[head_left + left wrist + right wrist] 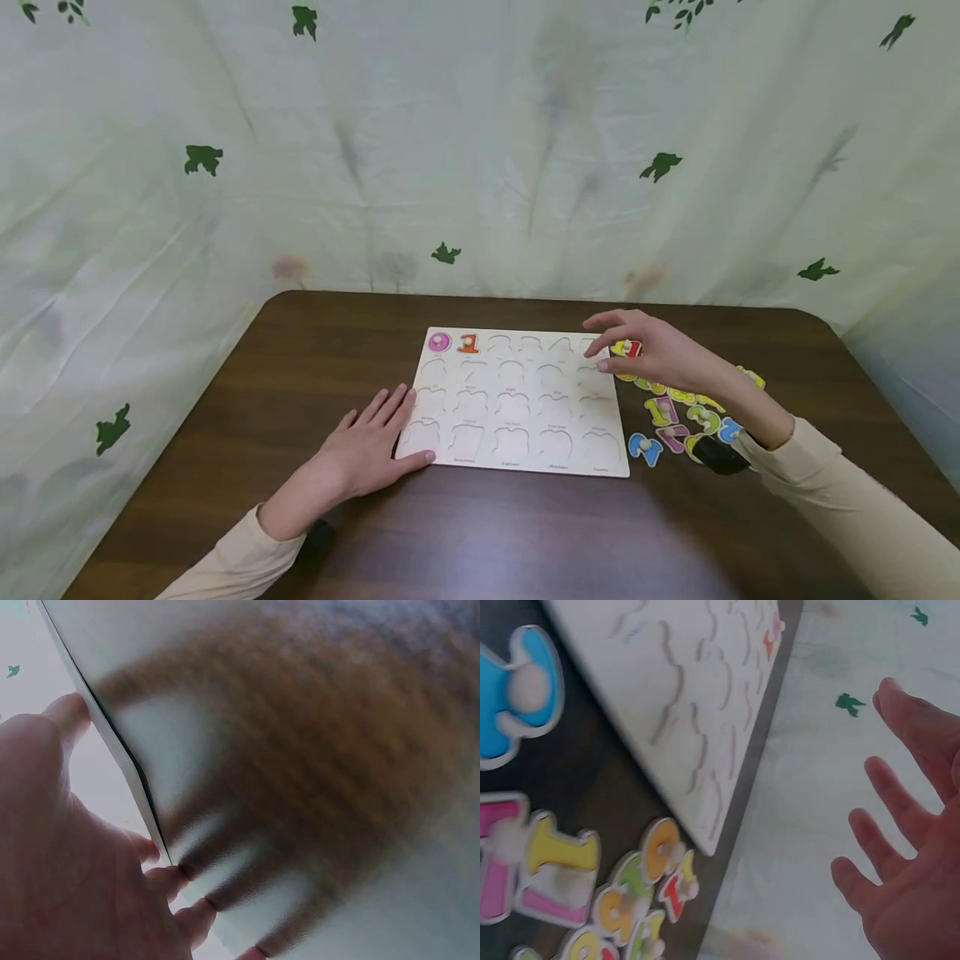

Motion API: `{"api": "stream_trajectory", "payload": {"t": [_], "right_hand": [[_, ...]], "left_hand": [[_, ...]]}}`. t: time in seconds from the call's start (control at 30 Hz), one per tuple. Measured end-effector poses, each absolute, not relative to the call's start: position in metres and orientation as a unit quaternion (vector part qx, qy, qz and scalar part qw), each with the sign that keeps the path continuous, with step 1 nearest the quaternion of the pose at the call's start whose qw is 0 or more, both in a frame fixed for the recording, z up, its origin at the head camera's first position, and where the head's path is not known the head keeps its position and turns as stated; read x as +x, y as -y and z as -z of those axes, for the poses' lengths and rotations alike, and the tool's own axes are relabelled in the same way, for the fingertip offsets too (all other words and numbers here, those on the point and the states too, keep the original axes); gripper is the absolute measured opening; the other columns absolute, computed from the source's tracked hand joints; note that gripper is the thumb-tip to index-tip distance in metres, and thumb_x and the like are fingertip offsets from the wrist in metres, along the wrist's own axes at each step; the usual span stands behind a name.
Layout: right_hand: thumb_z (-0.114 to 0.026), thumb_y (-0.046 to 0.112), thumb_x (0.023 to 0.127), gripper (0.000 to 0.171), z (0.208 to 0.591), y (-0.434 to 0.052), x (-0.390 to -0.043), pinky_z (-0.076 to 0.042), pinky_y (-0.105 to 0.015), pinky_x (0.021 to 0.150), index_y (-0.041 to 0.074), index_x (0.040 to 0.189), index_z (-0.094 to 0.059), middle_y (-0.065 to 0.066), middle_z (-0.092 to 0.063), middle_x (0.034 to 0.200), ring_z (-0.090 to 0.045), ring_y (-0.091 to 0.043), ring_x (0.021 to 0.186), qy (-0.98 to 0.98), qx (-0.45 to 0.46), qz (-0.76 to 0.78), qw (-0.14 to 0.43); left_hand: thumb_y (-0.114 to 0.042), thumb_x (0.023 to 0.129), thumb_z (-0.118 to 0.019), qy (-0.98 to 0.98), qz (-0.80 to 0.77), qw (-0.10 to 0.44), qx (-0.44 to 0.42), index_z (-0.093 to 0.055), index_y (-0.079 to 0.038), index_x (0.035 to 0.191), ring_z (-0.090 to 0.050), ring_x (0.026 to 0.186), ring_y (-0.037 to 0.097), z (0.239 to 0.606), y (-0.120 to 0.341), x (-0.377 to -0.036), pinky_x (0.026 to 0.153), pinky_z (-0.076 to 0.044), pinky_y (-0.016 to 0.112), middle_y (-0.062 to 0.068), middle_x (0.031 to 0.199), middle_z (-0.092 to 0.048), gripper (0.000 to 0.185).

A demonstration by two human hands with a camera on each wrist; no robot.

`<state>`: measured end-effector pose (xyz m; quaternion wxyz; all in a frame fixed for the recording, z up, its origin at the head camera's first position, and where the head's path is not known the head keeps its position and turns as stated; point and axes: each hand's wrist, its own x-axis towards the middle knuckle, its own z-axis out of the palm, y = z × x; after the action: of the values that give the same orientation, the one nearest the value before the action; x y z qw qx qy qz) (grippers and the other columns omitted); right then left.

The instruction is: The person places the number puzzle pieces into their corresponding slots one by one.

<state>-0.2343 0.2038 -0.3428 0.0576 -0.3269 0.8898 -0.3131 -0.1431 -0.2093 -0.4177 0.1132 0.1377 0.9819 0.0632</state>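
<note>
A white number puzzle board [525,408] lies flat on the brown table. A pink zero piece [439,342] and an orange one piece [468,343] sit in its top-left recesses. My left hand [367,454] rests at the board's left edge with spread fingers, thumb at the near corner. Above the board's far right corner hovers my right hand [648,350], fingers loosely extended and holding nothing. In the right wrist view the fingers of the right hand [915,817] are apart, touching no piece.
Loose knobbed number pieces lie in a pile right of the board, among them a blue piece [645,449] and a yellow-and-pink piece [661,411]. The table [480,533] reaches back to a pale curtain [480,150] with green leaf shapes.
</note>
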Motion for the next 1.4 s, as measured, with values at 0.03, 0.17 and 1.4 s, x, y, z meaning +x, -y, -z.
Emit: {"api": "stream_trajectory", "payload": {"t": [0.03, 0.17, 1.4], "right_hand": [[-0.078, 0.017, 0.086, 0.019, 0.345, -0.207, -0.231, -0.047, -0.047, 0.088, 0.027, 0.101, -0.076, -0.002, -0.053, 0.139, -0.043, -0.028, 0.128, -0.890, -0.328, 0.311, 0.056], [-0.080, 0.015, 0.083, 0.024, 0.353, -0.222, -0.217, -0.037, -0.052, 0.095, 0.033, 0.098, -0.076, -0.002, -0.054, 0.137, -0.042, -0.030, 0.127, -0.894, -0.336, 0.294, 0.046], [-0.084, 0.011, 0.078, 0.033, 0.414, -0.258, -0.178, -0.027, -0.069, 0.100, 0.039, 0.085, -0.070, -0.016, -0.044, 0.149, -0.022, -0.053, 0.138, -0.883, -0.367, 0.285, 0.072]], "left_hand": [[-0.080, 0.086, -0.041, -0.982, -0.065, 0.113, 0.138, -0.018, -0.011, 0.158, -0.013, 0.149, 0.032, 0.417, 0.209, -0.143, 0.110, -0.020, 0.064, 0.009, 0.164, -0.013, 0.103], [-0.078, 0.086, -0.044, -0.981, -0.070, 0.113, 0.141, -0.021, -0.009, 0.158, -0.015, 0.148, 0.034, 0.411, 0.207, -0.140, 0.109, -0.020, 0.065, 0.011, 0.163, -0.015, 0.102], [-0.077, 0.087, -0.044, -0.981, -0.071, 0.114, 0.138, -0.019, -0.010, 0.158, -0.014, 0.148, 0.034, 0.413, 0.207, -0.141, 0.110, -0.019, 0.065, 0.010, 0.163, -0.014, 0.101]]}}
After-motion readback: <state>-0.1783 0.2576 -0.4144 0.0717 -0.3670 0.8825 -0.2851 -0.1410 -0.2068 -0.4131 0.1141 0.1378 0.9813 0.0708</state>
